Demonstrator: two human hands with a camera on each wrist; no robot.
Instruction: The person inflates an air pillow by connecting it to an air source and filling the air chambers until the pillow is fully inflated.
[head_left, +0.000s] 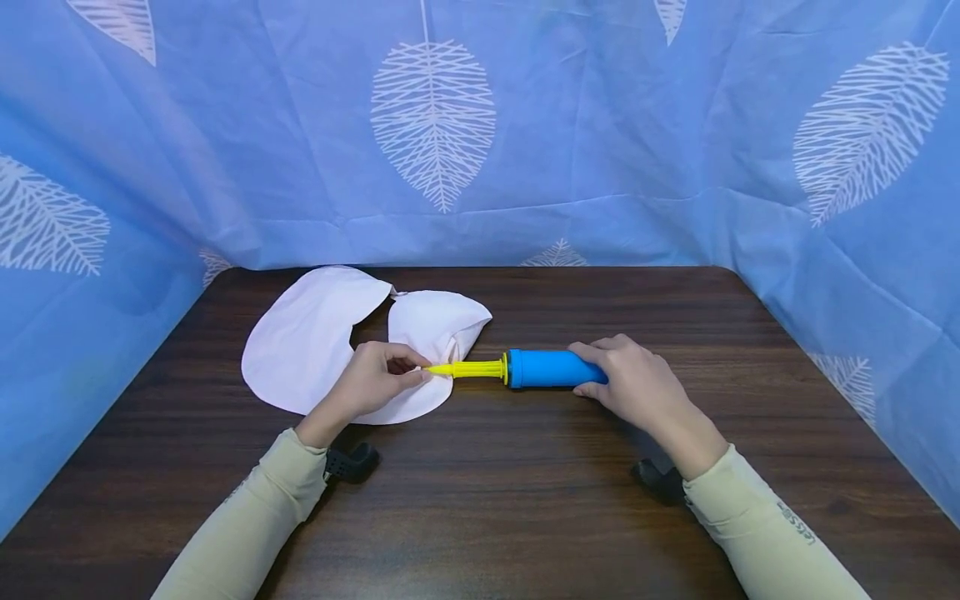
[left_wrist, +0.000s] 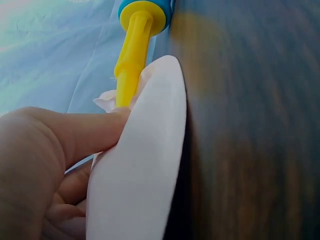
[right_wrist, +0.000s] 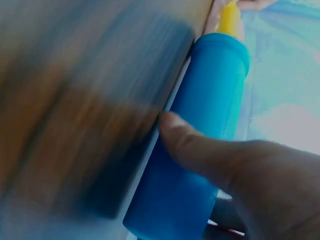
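A flat, pale pink foil balloon (head_left: 296, 350) with a curved shape lies on the table's left half. My left hand (head_left: 371, 379) pinches the balloon's edge together with the tip of a yellow nozzle (head_left: 480, 369). In the left wrist view the thumb (left_wrist: 95, 130) presses at the nozzle's narrow end, beside the balloon's film (left_wrist: 137, 165); the very tip is hidden. The nozzle belongs to a blue hand pump (head_left: 551, 368), lying sideways low over the table. My right hand (head_left: 641, 383) grips the pump's far end, its thumb (right_wrist: 185, 140) along the blue barrel (right_wrist: 210, 95).
The dark wood-grain table (head_left: 495, 508) spans the space below both hands. Blue cloth (head_left: 585, 125) with white leaf prints hangs behind it and along both sides. Black wrist mounts (head_left: 352, 463) stick out by the sleeves.
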